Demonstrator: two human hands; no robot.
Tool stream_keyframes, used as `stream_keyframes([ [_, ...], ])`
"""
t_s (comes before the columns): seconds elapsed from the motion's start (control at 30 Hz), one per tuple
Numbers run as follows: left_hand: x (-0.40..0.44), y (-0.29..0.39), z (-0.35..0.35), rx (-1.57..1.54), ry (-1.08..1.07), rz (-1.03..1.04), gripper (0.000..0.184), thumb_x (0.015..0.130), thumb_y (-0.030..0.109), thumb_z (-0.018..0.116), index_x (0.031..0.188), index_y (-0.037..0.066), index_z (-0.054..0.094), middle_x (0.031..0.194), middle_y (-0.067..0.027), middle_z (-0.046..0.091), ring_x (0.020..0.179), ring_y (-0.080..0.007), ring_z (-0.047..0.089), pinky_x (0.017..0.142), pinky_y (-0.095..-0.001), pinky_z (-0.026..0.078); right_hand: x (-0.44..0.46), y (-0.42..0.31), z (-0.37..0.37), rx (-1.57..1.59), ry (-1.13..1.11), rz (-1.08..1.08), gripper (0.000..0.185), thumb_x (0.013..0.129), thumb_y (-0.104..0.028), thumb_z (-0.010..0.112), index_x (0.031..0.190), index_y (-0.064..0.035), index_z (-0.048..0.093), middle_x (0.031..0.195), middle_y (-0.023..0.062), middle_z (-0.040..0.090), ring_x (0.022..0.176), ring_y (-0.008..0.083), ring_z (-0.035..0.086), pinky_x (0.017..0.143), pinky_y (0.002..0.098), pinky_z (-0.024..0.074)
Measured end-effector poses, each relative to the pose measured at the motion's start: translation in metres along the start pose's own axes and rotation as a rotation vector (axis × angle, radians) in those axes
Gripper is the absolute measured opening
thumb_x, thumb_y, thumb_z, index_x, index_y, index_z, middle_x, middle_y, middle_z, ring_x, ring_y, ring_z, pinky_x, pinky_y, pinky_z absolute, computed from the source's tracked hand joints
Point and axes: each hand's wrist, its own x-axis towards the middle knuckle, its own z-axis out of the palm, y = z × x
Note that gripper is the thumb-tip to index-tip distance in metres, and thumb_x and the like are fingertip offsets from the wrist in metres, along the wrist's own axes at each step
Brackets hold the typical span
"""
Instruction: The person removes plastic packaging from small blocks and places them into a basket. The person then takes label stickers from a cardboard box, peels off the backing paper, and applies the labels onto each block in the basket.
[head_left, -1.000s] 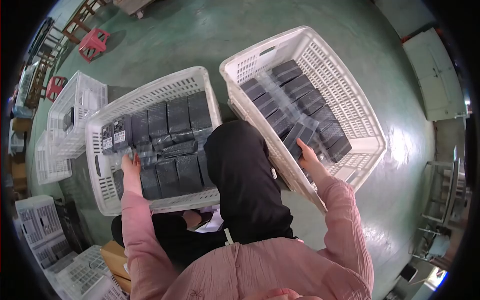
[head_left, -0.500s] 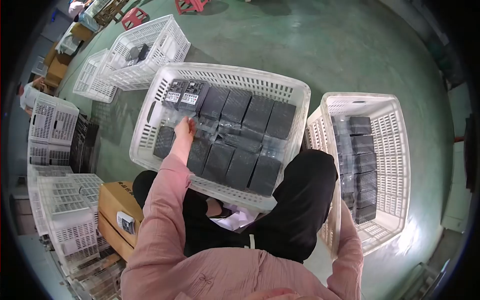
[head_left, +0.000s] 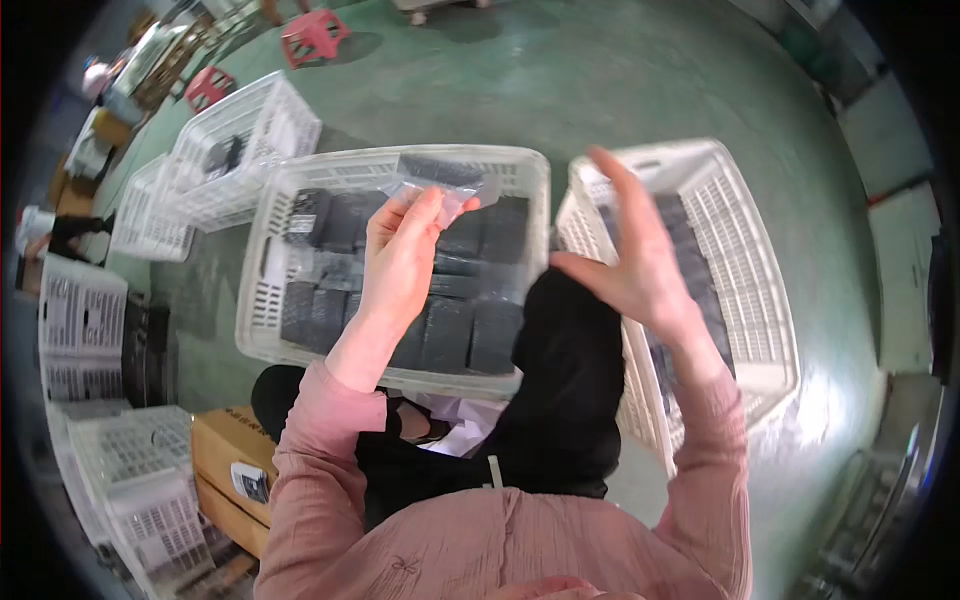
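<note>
My left hand (head_left: 405, 245) pinches the clear plastic end of a dark plastic-wrapped packet (head_left: 440, 173), held above the white crate (head_left: 262, 300) before my knees. Rows of dark grey wrapped packets (head_left: 448, 332) fill that crate, and one at its upper left carries a white label. To the right, my right hand (head_left: 640, 262) is raised with thumb and fingers apart and nothing in it. It is over the near side of a second white crate (head_left: 755, 290), which has a column of similar dark packets (head_left: 697, 270), partly hidden by my hand and forearm.
Two white crates (head_left: 250, 125) stand beyond the left corner, one with dark items inside. A cardboard box (head_left: 225, 455) is by my left leg, beside stacked white crates (head_left: 140, 450). Red stools (head_left: 314, 38) stand farther off. Another person (head_left: 38, 230) is at far left.
My left hand has lifted out of the crate with a wrapped packet. My right hand has risen from beside the right crate into view. The whole view has shifted.
</note>
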Motion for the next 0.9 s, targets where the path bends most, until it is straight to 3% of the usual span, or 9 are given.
stream_keyframes([
  [0.13, -0.022, 0.018, 0.075, -0.004, -0.355, 0.011, 0.021, 0.099, 0.012, 0.05, 0.087, 0.0, 0.062, 0.091, -0.0067, 0.065, 0.092, -0.0198, 0.065, 0.084, -0.031, 0.045, 0.004, -0.01, 0.001, -0.112, 0.102, -0.201, 0.066, 0.065, -0.005, 0.079, 0.124, 0.0007, 0.049, 0.114, 0.0207, 0.059, 0.107, 0.0391, 0.057, 0.089, 0.0424, 0.0485],
  [0.2, -0.026, 0.022, 0.092, 0.148, -0.393, -0.01, 0.02, 0.099, 0.013, 0.051, 0.088, -0.001, 0.062, 0.097, -0.01, 0.066, 0.093, -0.0195, 0.064, 0.086, -0.0303, 0.046, -0.012, -0.01, -0.019, -0.091, 0.203, -0.083, 0.053, 0.066, -0.003, 0.077, 0.114, -0.0022, 0.054, 0.096, 0.0173, 0.063, 0.091, 0.0362, 0.063, 0.076, 0.04, 0.0521],
  [0.23, -0.017, 0.013, 0.079, 0.221, -0.444, 0.008, 0.027, 0.101, 0.021, 0.045, 0.096, -0.001, 0.06, 0.104, -0.0193, 0.065, 0.103, -0.0343, 0.062, 0.094, -0.0455, 0.045, -0.021, -0.009, -0.025, -0.077, 0.254, -0.006, 0.052, 0.067, -0.004, 0.078, 0.114, -0.0029, 0.055, 0.092, 0.017, 0.064, 0.087, 0.0353, 0.064, 0.074, 0.0392, 0.0528],
  [0.27, -0.003, 0.005, 0.073, 0.14, -0.522, 0.113, 0.031, 0.102, 0.026, 0.042, 0.099, 0.0, 0.059, 0.109, -0.0205, 0.064, 0.105, -0.0339, 0.061, 0.094, -0.0429, 0.045, -0.035, 0.001, -0.031, -0.017, 0.259, 0.199, 0.049, 0.07, -0.008, 0.079, 0.113, -0.0027, 0.056, 0.086, 0.0182, 0.064, 0.081, 0.0347, 0.066, 0.072, 0.0376, 0.0534],
  [0.33, 0.004, 0.001, 0.069, 0.083, -0.425, 0.023, 0.038, 0.102, 0.032, 0.041, 0.103, 0.0, 0.06, 0.11, -0.0187, 0.065, 0.108, -0.0296, 0.061, 0.093, -0.0365, 0.046, -0.063, 0.037, -0.047, 0.072, 0.302, 0.416, 0.047, 0.075, -0.014, 0.079, 0.112, 0.0015, 0.056, 0.092, 0.017, 0.068, 0.083, 0.0261, 0.068, 0.075, 0.034, 0.0536],
  [0.47, 0.041, -0.047, -0.107, 0.131, 0.412, -0.308, 0.03, 0.099, 0.032, 0.052, 0.108, 0.005, 0.059, 0.115, -0.0112, 0.065, 0.108, -0.0233, 0.061, 0.087, -0.0337, 0.047, -0.183, 0.166, -0.055, 0.136, 0.392, 0.846, 0.046, 0.077, -0.017, 0.077, 0.112, 0.0053, 0.059, 0.096, 0.0122, 0.069, 0.084, 0.0185, 0.066, 0.077, 0.0314, 0.0528],
  [0.53, 0.041, -0.072, -0.212, 0.115, 0.616, -0.345, 0.027, 0.097, 0.03, 0.054, 0.111, 0.007, 0.059, 0.117, -0.0072, 0.064, 0.106, -0.0208, 0.061, 0.084, -0.0313, 0.048, -0.236, 0.194, -0.058, 0.124, 0.336, 1.144, 0.044, 0.076, -0.018, 0.077, 0.111, 0.0059, 0.061, 0.094, 0.0114, 0.069, 0.081, 0.0188, 0.066, 0.075, 0.0306, 0.0528],
  [0.67, 0.007, -0.099, -0.362, 0.034, 0.862, -0.424, 0.028, 0.096, 0.029, 0.052, 0.113, 0.007, 0.056, 0.112, -0.0041, 0.063, 0.102, -0.0207, 0.062, 0.073, -0.0332, 0.053, -0.351, 0.234, -0.03, 0.399, 0.437, 1.635, 0.039, 0.078, -0.018, 0.075, 0.107, 0.0056, 0.065, 0.093, 0.012, 0.069, 0.078, 0.0216, 0.067, 0.067, 0.035, 0.055],
  [0.9, -0.012, -0.095, -0.395, 0.119, 1.099, -0.537, 0.036, 0.099, 0.033, 0.044, 0.117, 0.003, 0.049, 0.113, -0.0087, 0.06, 0.096, -0.0232, 0.065, 0.066, -0.033, 0.055, -0.435, 0.257, 0.032, 1.096, 0.387, 1.809, 0.029, 0.089, -0.025, 0.068, 0.11, -0.0044, 0.063, 0.101, 0.0085, 0.068, 0.086, 0.0239, 0.067, 0.075, 0.0404, 0.057],
])
